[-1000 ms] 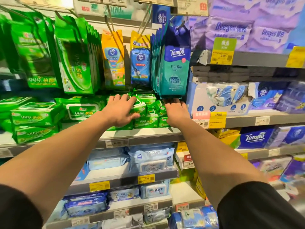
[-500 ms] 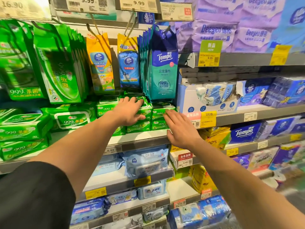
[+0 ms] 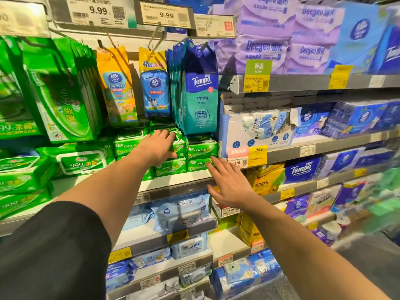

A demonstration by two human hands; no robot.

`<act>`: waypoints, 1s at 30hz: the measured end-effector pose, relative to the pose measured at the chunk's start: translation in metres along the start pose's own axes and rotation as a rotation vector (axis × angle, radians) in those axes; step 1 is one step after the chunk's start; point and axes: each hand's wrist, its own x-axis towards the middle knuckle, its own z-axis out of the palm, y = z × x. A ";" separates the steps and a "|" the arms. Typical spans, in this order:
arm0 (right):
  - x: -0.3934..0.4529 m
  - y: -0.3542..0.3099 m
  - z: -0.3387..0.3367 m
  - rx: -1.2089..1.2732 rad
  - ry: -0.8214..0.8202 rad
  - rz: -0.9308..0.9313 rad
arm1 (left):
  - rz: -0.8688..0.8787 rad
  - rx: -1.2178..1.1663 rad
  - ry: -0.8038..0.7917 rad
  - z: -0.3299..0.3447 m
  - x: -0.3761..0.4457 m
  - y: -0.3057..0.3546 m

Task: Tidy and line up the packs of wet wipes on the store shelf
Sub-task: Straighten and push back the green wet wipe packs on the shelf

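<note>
While both hands reach in, green 999 wipe packs (image 3: 202,149) sit stacked on the shelf (image 3: 179,182).
L hand (image 3: 159,146) flat on the stack, fingers spread; R hand (image 3: 227,182) open, w/ fingertips touching the bottom pack, gripping nothing.

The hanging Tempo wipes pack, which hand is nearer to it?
Left. The left hand rests on small green packs just below-left of the Tempo pack; the right hand hovers lower, by the shelf edge.

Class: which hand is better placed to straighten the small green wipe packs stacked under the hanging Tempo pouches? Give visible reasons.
Probably the left hand: it lies flat on the small green packs. The right hand is open in front of the shelf edge, only its fingertips near them.
</note>
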 end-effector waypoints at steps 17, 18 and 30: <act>0.088 -0.176 -0.077 0.131 0.055 -0.225 | 0.101 -0.073 0.141 -0.017 -0.184 -0.135; 0.097 -0.203 -0.080 0.147 0.102 -0.267 | 0.091 -0.072 0.131 -0.018 -0.202 -0.153; 0.197 -0.403 -0.110 0.301 -0.163 -0.166 | -0.290 -0.074 0.078 -0.031 -0.345 -0.313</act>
